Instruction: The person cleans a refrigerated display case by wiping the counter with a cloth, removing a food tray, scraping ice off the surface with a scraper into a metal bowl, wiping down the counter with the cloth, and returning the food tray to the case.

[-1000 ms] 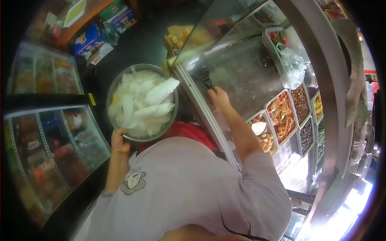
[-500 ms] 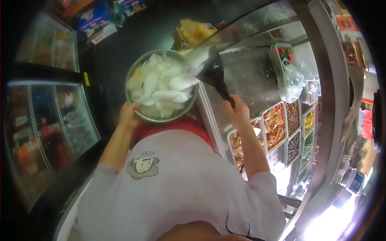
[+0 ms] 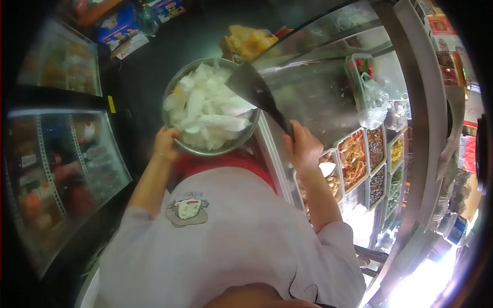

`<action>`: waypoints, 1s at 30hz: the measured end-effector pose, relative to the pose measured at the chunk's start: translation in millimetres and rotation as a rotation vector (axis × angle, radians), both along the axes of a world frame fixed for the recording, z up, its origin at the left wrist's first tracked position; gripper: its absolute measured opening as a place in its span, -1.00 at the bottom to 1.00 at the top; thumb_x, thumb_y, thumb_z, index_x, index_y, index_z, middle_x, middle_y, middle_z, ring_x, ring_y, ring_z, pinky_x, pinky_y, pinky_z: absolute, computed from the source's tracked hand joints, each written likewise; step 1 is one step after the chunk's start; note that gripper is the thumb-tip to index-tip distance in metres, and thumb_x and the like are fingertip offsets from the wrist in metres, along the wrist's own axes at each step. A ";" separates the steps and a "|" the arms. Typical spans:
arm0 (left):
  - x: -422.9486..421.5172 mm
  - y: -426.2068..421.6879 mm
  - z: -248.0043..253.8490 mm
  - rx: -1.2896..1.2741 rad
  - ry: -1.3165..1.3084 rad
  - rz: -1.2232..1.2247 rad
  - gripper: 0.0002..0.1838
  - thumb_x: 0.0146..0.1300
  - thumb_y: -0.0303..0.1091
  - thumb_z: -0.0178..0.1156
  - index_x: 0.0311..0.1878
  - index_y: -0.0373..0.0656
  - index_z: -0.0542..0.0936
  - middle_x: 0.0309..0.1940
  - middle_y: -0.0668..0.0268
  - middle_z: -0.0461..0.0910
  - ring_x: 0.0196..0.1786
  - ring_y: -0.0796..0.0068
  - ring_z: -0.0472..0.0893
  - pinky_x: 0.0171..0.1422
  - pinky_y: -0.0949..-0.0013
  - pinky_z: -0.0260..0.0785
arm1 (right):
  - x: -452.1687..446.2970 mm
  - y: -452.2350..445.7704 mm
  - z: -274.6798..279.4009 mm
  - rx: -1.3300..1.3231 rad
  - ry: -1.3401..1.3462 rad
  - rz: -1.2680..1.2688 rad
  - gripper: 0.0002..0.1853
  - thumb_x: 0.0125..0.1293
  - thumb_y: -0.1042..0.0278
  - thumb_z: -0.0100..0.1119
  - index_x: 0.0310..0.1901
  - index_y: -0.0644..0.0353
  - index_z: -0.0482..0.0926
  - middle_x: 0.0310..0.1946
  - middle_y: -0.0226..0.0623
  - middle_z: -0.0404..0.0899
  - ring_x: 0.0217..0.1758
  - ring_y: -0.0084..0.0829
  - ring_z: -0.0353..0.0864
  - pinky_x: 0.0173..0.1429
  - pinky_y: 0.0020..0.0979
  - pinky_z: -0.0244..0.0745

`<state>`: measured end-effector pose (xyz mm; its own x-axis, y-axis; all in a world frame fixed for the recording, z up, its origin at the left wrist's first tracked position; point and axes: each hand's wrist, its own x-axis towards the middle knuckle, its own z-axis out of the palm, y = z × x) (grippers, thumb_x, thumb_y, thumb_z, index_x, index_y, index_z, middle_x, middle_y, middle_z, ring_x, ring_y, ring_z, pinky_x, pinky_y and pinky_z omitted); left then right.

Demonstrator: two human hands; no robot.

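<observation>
A round metal bowl [image 3: 173, 84] sits in front of my body, heaped with white, partly see-through flat pieces [image 3: 205, 110]. My left hand [image 3: 168, 143] grips its near-left rim, thumb over the edge. On the other side, my right hand [image 3: 304, 146] is closed round the handle of a black spatula [image 3: 257, 92]. Its broad blade slants up and left over the bowl's right rim, with no white piece visible on it. The bowl's underside is hidden.
Right of me, a glass-fronted counter [image 3: 318, 97] holds food trays [image 3: 353, 159] and a clear container [image 3: 367, 97] with a plastic bag. A glass-door fridge [image 3: 67, 159] stands left. Yellow items [image 3: 249, 41] fill a box behind the bowl; blue boxes [image 3: 119, 25] lie farther back.
White pieces that were at the spatula's tip have left it. The blade has swung left and now lies flatter over the rim. The bowl and left hand have shifted slightly right in view.
</observation>
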<state>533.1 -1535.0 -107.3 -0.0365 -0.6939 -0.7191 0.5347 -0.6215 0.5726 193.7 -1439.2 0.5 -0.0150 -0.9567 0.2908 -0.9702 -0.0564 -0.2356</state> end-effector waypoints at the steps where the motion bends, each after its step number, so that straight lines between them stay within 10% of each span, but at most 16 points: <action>1: 0.4 0.8 5.2 0.005 -0.001 -0.012 -0.51 -0.14 -0.69 0.02 -0.01 -0.32 0.43 -0.21 0.15 0.53 -0.21 0.22 0.58 -0.06 0.11 0.52 | 2.2 -0.6 -1.1 -0.051 -0.084 -0.023 -0.67 0.13 0.30 0.28 -0.05 0.11 0.54 -0.44 -0.22 0.52 -0.49 -0.15 0.54 -0.43 -0.24 0.44; 14: 66.2 -23.6 9.8 0.018 0.082 0.286 -0.56 -0.12 -0.74 -0.07 -0.08 -0.29 0.46 -0.19 0.13 0.52 -0.08 0.13 0.58 0.00 0.01 0.52 | 65.3 -101.8 18.6 0.170 -0.535 0.032 -0.66 0.18 0.29 0.23 0.00 0.12 0.51 -0.40 -0.10 0.59 -0.36 -0.05 0.60 -0.24 -0.29 0.50; 22: 175.9 -166.7 -1.8 -0.071 -0.136 0.245 -0.45 -0.21 -0.73 -0.05 0.00 -0.34 0.49 -0.18 0.16 0.58 -0.13 0.22 0.60 -0.01 0.27 0.48 | 171.1 -230.5 -52.3 0.211 -1.243 -0.103 -0.85 0.28 0.42 0.11 -0.16 0.27 0.48 -0.51 -0.41 0.46 -0.45 -0.56 0.39 -0.33 -0.50 0.34; 30: 213.2 -342.0 -4.2 -0.084 -0.132 0.010 -0.47 -0.21 -0.72 -0.04 -0.02 -0.36 0.47 -0.15 0.11 0.57 -0.10 0.18 0.59 0.03 0.18 0.50 | 204.3 -323.0 -42.8 0.059 -1.001 -0.331 -0.84 0.31 0.41 0.09 -0.14 0.29 0.48 -0.38 -0.29 0.52 -0.28 -0.47 0.46 -0.16 -0.41 0.41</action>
<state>746.3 -1877.1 -111.6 0.0613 -0.7519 -0.6564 0.4574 -0.5634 0.6880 398.0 -1762.2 -42.3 -0.4853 -0.8732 -0.0458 -0.2965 0.2136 -0.9308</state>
